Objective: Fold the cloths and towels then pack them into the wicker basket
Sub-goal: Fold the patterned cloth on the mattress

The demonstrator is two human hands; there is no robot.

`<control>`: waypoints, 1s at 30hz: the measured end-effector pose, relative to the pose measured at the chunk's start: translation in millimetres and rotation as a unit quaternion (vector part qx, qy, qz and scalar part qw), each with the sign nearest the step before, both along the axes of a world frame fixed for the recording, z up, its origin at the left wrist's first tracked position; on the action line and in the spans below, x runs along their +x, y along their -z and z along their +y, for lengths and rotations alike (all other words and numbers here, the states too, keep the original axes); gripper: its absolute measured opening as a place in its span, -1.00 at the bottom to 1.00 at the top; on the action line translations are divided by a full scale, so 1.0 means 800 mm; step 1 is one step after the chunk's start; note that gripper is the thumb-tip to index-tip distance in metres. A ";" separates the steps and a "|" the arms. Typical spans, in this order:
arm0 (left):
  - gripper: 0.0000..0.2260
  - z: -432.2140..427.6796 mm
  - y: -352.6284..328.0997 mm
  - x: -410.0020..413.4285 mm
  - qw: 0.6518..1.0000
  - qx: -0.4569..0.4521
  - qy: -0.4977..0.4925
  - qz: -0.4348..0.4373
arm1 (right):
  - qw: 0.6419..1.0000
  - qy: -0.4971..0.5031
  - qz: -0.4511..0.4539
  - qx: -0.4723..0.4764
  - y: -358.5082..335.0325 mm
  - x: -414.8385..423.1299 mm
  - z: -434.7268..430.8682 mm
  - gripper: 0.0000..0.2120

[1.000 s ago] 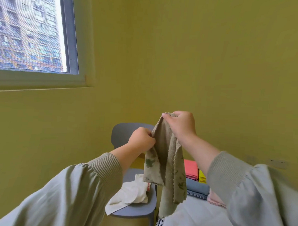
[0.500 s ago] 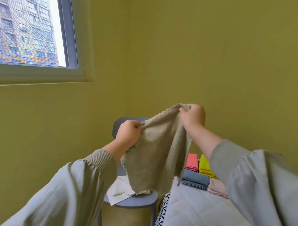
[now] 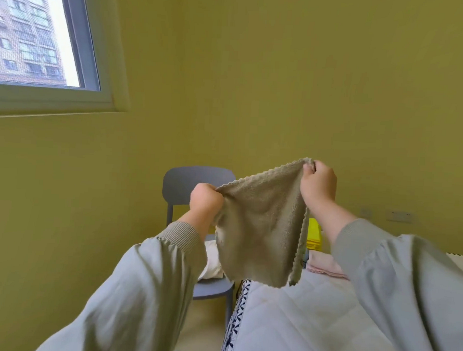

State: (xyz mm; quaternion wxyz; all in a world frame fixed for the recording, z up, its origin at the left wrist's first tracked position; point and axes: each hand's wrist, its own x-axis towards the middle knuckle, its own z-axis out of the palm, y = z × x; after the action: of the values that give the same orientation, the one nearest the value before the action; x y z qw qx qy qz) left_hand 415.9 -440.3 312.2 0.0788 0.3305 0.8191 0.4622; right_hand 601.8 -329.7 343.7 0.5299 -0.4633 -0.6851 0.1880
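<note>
I am holding a khaki-beige terry towel with a scalloped hem (image 3: 260, 229) up in the air in front of me, over the near end of a white quilted mattress (image 3: 298, 324) and in front of a grey plastic chair (image 3: 195, 181). My left hand (image 3: 205, 200) is gripping one top corner, its fingers curled into a fist around the bunched fabric. My right hand (image 3: 317, 184) is pinching the other top corner between thumb and curled fingers and is sitting higher than the left. The top hem is therefore running on a slant, and the body of the towel is sagging in a pouch between my hands. A folded pink cloth (image 3: 324, 265) and a folded yellow cloth (image 3: 314, 232) are lying on the mattress behind the towel, partly hidden by it, and a crumpled white cloth (image 3: 210, 264) is resting on the chair seat. The wicker basket is not appearing in this view. I am judging the step in hand to be the spreading of the towel before its first fold. To do it well, I should be levelling my hands and drawing them apart until the hem runs straight. Each grip should be sitting right at its corner so that the lower edge hangs square.
</note>
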 end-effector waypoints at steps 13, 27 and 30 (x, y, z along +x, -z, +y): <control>-0.88 0.062 0.113 0.000 0.962 -0.226 0.098 -0.120 | 0.960 0.030 -0.173 -0.217 0.139 0.076 0.101 -0.63; -0.79 0.147 0.300 0.008 0.971 -0.099 0.029 -0.217 | 0.904 -0.001 -0.116 -0.411 0.324 0.069 0.187 -0.76; -0.80 0.163 0.319 0.003 0.952 -0.085 0.058 -0.289 | 0.879 -0.045 -0.103 -0.463 0.349 0.058 0.203 -0.78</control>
State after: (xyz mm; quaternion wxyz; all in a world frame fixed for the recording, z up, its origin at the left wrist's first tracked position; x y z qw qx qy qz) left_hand 418.3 -310.0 56.7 0.3664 0.2214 0.7770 0.4615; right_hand 648.4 -167.3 64.4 0.1719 -0.6416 -0.5903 0.4585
